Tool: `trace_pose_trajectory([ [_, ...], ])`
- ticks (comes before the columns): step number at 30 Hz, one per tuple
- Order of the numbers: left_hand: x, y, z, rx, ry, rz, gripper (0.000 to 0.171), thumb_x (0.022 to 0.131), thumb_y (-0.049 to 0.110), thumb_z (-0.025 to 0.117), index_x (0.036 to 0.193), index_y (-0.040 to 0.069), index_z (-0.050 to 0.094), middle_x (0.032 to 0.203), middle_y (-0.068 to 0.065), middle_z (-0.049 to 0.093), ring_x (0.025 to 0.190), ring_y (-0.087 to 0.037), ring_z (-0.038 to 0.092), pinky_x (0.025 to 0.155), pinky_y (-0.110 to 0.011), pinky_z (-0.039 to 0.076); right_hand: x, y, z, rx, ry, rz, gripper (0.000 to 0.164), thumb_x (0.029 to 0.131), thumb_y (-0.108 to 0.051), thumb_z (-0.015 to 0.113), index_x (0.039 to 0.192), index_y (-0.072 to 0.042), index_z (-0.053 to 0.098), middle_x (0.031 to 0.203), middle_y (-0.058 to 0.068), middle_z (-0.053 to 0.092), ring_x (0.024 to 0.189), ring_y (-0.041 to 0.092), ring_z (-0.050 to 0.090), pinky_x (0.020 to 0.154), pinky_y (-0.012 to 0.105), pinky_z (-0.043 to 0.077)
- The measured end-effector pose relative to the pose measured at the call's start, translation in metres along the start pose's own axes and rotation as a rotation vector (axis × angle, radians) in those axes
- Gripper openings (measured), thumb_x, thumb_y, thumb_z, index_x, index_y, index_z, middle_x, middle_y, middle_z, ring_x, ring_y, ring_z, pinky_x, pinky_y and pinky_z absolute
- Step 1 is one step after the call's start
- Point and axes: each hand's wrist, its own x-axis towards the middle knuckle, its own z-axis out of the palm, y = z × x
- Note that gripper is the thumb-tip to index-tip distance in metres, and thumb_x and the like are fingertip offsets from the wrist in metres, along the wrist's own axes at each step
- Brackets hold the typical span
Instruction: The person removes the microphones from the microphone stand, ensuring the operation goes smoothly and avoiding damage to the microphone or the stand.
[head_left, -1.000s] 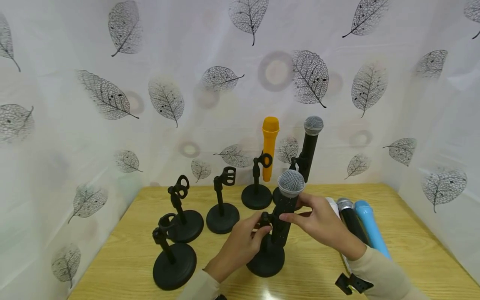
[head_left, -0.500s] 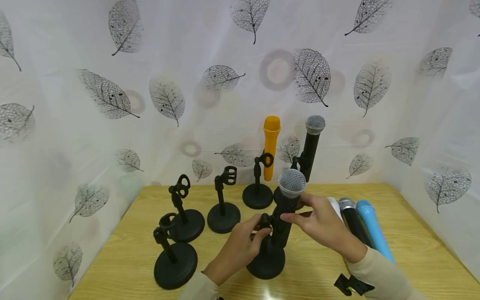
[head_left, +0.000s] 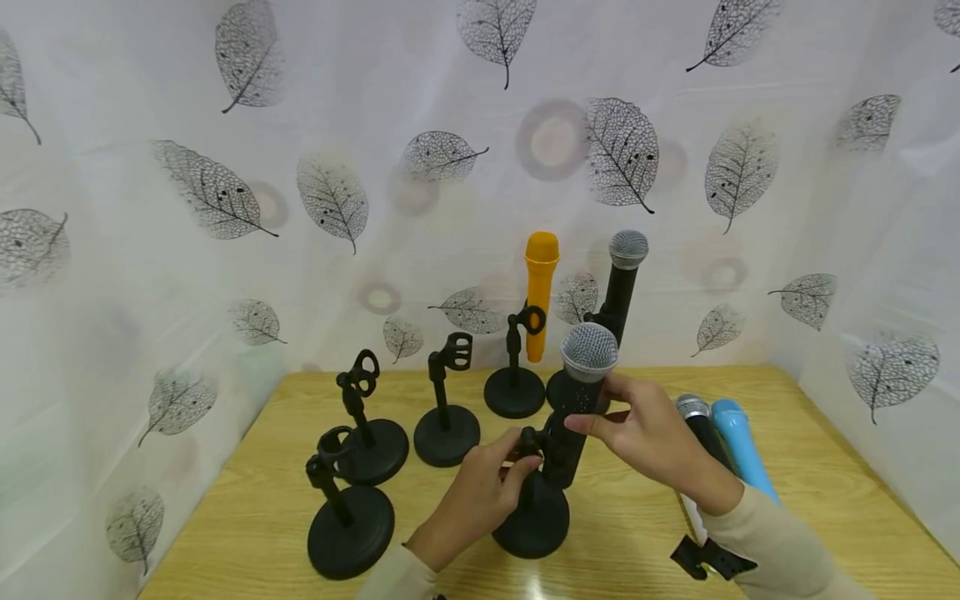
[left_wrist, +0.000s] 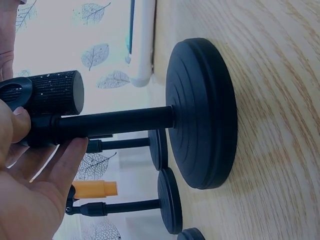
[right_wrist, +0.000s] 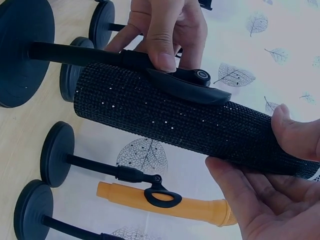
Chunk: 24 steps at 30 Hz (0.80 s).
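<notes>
A black, sparkly-textured microphone (head_left: 581,398) with a silver mesh head leans in the ring clip of a black desk stand. My right hand (head_left: 663,437) grips its body below the head, thumb in front and fingers behind. With fingers and thumb, my left hand (head_left: 480,492) pinches the top of that stand's post, just below the clip. The stand's round base (left_wrist: 202,115) rests on the table. In the right wrist view, the clip (right_wrist: 187,89) lies along the side of the microphone's body.
Behind, an orange microphone (head_left: 540,279) and a black one with a silver head (head_left: 622,283) stand in holders. Several bare stands (head_left: 350,532) are on the left. Blue (head_left: 744,442), black (head_left: 705,429) and white (head_left: 692,517) microphones lie right, partly behind my right arm. A leaf-print sheet (head_left: 480,208) encloses the table.
My right hand and the microphone have risen slightly and shifted a little right. My left hand stays on the stand. The white microphone's top end is now hidden behind my right hand.
</notes>
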Motion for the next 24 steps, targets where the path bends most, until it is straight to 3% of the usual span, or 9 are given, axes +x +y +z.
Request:
trace_pose_trajectory([
  [24,0.0,0.001,0.0,0.007,0.011,0.0,0.016,0.097,0.031,0.051,0.103,0.016,0.056,0.099,0.002,0.068,0.093,-0.005,0.064,0.07,-0.015,0.052,0.007,-0.021,-0.014,-0.05,0.029,0.015,0.035,0.081,-0.022,0.077,0.107,-0.003,0.064,0.095,0.007,0.068,0.089,0.019,0.065,0.071,0.029,0.057],
])
